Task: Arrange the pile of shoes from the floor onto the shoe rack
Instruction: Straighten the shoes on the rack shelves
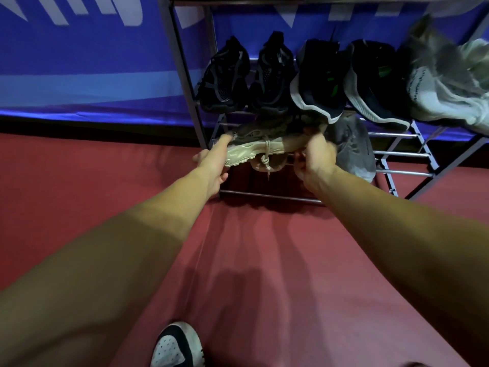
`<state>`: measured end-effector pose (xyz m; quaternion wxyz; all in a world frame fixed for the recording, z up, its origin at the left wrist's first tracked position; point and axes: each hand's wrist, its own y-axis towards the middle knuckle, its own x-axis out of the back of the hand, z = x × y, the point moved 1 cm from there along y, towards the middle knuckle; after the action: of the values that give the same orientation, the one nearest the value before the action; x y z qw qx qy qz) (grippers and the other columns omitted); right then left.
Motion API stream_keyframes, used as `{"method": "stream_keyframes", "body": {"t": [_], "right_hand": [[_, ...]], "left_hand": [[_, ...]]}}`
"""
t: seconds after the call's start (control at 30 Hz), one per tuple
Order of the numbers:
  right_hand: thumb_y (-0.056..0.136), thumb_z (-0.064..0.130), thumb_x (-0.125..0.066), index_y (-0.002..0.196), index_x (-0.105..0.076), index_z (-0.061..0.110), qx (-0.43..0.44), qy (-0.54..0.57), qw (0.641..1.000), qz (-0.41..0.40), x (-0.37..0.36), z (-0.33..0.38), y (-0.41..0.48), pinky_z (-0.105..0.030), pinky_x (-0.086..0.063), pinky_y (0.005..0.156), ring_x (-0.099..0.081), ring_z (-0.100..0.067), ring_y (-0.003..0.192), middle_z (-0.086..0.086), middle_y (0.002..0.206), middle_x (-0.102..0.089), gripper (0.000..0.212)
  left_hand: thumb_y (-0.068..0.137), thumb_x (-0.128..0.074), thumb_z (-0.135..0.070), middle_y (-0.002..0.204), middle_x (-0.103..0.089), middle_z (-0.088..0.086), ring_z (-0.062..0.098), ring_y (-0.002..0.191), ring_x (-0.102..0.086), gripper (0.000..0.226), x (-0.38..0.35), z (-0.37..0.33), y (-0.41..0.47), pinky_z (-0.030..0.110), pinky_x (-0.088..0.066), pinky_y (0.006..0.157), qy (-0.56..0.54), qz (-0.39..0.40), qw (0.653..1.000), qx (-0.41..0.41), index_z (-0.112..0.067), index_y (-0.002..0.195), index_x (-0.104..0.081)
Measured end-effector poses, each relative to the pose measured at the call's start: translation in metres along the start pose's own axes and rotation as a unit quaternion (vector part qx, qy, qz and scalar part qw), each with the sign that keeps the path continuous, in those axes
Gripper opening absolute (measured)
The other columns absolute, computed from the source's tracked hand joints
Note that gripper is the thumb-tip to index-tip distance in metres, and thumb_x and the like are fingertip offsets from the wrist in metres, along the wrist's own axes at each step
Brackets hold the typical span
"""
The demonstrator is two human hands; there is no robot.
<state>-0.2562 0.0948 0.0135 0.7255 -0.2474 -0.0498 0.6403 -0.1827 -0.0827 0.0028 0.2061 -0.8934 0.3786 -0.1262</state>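
- The left hand (214, 158) is gripping one end of a beige shoe (267, 145); the thumb is lying along the upper side and the fingers are curling under the pale sole.
- The right hand (315, 157) is holding the other end of the same shoe with its fingers curled around it. This hand is a little blurred, so I cannot tell exactly how each finger is lying.
- The beige shoe is turned on its side between the two hands, with the cream sole facing the camera and a knotted lace hanging down from the middle.
- The shoe is at the front of the lower tier of the shoe rack (402, 154), over the metal bars. I cannot tell whether it is already resting on them.
- A grey shoe (352, 148) is lying on the same lower tier, just beside the right hand.
- On the tier above, two black shoes (225, 78) are standing at the left, two dark shoes with white soles (320, 83) are in the middle, and a pale grey shoe (444, 86) is at the right, blurred.
- The rack is standing on a red floor (264, 260), with a blue banner (79, 62) behind it.
- A black and white shoe (177, 345) is showing at the bottom edge, well apart from the rack.
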Motion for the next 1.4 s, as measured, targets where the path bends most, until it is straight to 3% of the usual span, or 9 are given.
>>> {"method": "stream_keyframes", "body": {"t": [0.17, 0.3, 0.53, 0.67, 0.93, 1.07, 1.2, 1.33, 1.4], "right_hand": [[0.095, 0.044, -0.057, 0.118, -0.062, 0.008, -0.003, -0.019, 1.0, -0.015, -0.002, -0.011, -0.006, -0.016, -0.035, 0.035, -0.053, -0.009, 0.049, -0.003, 0.087, -0.064, 0.043], [0.099, 0.054, -0.046, 0.123, -0.06, 0.005, -0.006, -0.035, 0.999, -0.012, -0.004, -0.018, -0.009, -0.018, -0.034, 0.034, -0.053, -0.007, 0.043, -0.004, 0.087, -0.066, 0.056], [0.091, 0.032, -0.05, 0.095, -0.064, 0.013, -0.004, -0.03, 0.998, 0.049, -0.001, -0.02, -0.012, -0.021, -0.03, 0.042, -0.055, -0.01, 0.044, -0.008, 0.082, -0.069, 0.025], [0.084, 0.027, -0.056, 0.088, -0.063, 0.016, -0.028, -0.035, 0.991, 0.128, 0.006, -0.025, -0.014, -0.02, -0.031, 0.044, -0.056, -0.011, 0.047, -0.001, 0.071, -0.074, 0.014], [0.081, 0.051, -0.053, 0.081, -0.064, 0.021, -0.017, -0.107, 0.979, 0.171, 0.024, -0.031, -0.003, -0.023, -0.028, 0.048, -0.049, -0.01, 0.049, 0.005, 0.059, -0.056, 0.032], [0.078, 0.059, -0.049, 0.085, -0.068, 0.019, 0.003, -0.082, 0.986, 0.145, 0.026, -0.027, -0.001, -0.025, -0.034, 0.049, -0.052, -0.013, 0.053, 0.004, 0.07, -0.061, 0.045], [0.074, 0.034, -0.055, 0.101, -0.07, 0.003, 0.002, -0.11, 0.984, 0.141, 0.022, -0.029, -0.005, -0.039, -0.049, 0.075, -0.065, -0.038, 0.088, -0.012, 0.102, -0.072, 0.043], [0.072, 0.02, -0.052, 0.064, -0.053, 0.016, -0.02, -0.155, 0.969, 0.192, 0.017, -0.027, -0.017, -0.027, -0.032, 0.054, -0.042, -0.022, 0.06, -0.002, 0.062, -0.048, 0.009], [0.073, 0.016, -0.051, 0.046, -0.041, 0.026, -0.028, -0.149, 0.964, 0.218, 0.013, -0.027, -0.015, -0.024, -0.024, 0.049, -0.031, -0.013, 0.052, 0.008, 0.046, -0.032, 0.031]], "left_hand": [[0.073, -0.076, -0.06, 0.11, -0.057, -0.001, 0.013, 0.09, -0.064, 0.082, -0.008, 0.01, -0.008, 0.025, -0.045, 0.057, -0.049, 0.002, 0.997, 0.063, -0.022, 0.132, -0.031], [0.072, -0.076, -0.06, 0.122, -0.057, 0.0, 0.011, 0.094, -0.063, 0.083, -0.015, 0.012, -0.015, 0.031, -0.043, 0.062, -0.066, 0.002, 0.993, 0.095, -0.024, 0.129, -0.028], [0.084, -0.069, -0.043, 0.098, -0.069, -0.004, 0.007, 0.084, -0.061, 0.022, -0.016, 0.002, -0.015, 0.025, -0.041, 0.069, -0.063, 0.087, 0.987, 0.118, -0.025, 0.093, -0.06], [0.083, -0.072, -0.044, 0.107, -0.063, -0.004, 0.007, 0.09, -0.06, 0.022, -0.018, -0.002, -0.015, 0.024, -0.042, 0.069, -0.029, 0.109, 0.987, 0.112, -0.027, 0.09, -0.059], [0.076, -0.068, -0.02, 0.082, -0.053, -0.004, 0.007, 0.064, -0.044, 0.014, -0.02, -0.002, -0.02, 0.02, -0.037, 0.057, 0.0, 0.066, 0.996, 0.061, -0.02, 0.086, -0.059], [0.071, -0.064, -0.02, 0.072, -0.048, -0.004, 0.011, 0.062, -0.042, 0.013, -0.02, 0.0, -0.021, 0.022, -0.035, 0.054, -0.01, 0.04, 0.998, 0.04, -0.019, 0.081, -0.056], [0.064, -0.065, -0.017, 0.075, -0.054, -0.001, 0.015, 0.064, -0.046, 0.032, -0.014, -0.001, -0.013, 0.023, -0.035, 0.053, 0.031, 0.034, 0.999, -0.022, -0.017, 0.096, -0.061], [0.069, -0.067, -0.019, 0.079, -0.055, 0.0, 0.018, 0.071, -0.045, 0.024, -0.01, -0.006, -0.005, 0.023, -0.032, 0.052, 0.051, 0.028, 0.997, -0.049, -0.019, 0.093, -0.062], [0.071, -0.069, -0.02, 0.075, -0.055, -0.002, 0.017, 0.071, -0.044, 0.015, -0.008, -0.006, 0.001, 0.023, -0.032, 0.054, 0.062, 0.03, 0.996, -0.05, -0.021, 0.085, -0.064]]}}
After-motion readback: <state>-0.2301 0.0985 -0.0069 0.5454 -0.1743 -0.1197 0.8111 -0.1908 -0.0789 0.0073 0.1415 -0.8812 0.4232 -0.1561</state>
